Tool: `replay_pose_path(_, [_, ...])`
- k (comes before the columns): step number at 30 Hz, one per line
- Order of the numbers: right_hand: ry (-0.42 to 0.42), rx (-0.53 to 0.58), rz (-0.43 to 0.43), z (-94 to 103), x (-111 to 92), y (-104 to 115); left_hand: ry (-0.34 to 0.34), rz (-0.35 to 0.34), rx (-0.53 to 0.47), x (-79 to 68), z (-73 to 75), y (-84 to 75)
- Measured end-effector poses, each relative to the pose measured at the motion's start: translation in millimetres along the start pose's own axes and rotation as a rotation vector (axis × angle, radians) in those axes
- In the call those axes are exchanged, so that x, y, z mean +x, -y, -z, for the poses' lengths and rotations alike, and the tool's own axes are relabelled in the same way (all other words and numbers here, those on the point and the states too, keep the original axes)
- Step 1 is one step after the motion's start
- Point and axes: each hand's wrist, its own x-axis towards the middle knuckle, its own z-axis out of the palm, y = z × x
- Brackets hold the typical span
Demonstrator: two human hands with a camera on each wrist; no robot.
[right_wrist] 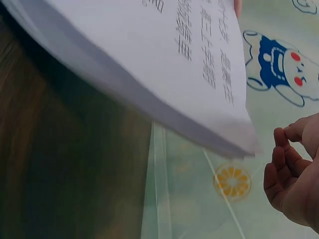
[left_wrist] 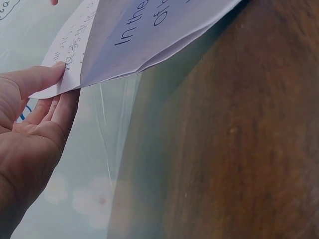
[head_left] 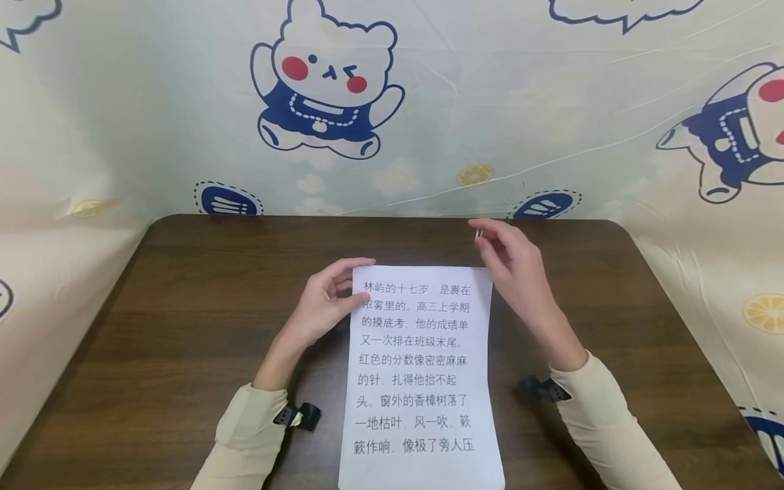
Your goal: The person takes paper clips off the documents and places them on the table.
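Observation:
A stack of white paper sheets (head_left: 422, 408), printed with large Chinese characters, stands in front of me with its top edge raised. My left hand (head_left: 324, 306) pinches its upper left corner, thumb on the printed face and fingers behind. In the left wrist view, handwriting-like English words show on the back of the sheets (left_wrist: 124, 55). Beyond the upper right corner my right hand (head_left: 520, 269) is lifted, pinching a small silvery clip (head_left: 479, 233) between thumb and index finger. In the right wrist view the fingertips of the right hand (right_wrist: 296, 169) are apart from the paper; the clip cannot be made out there.
A dark brown wooden table (head_left: 202, 327) extends under and around the paper. Pale fabric (head_left: 459, 102) printed with cartoon bears and orange slices hangs behind its back edge and along both sides. Dark wrist straps (head_left: 297, 415) sit at both sleeves.

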Motion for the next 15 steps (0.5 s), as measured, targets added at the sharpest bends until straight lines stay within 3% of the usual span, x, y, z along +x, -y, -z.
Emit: replay_pose_path(15, [0.130, -0.088, -0.176, 26.0, -26.7, -38.4, -0.003, 0.007, -0.001, -0.7, 1.3, 0.8])
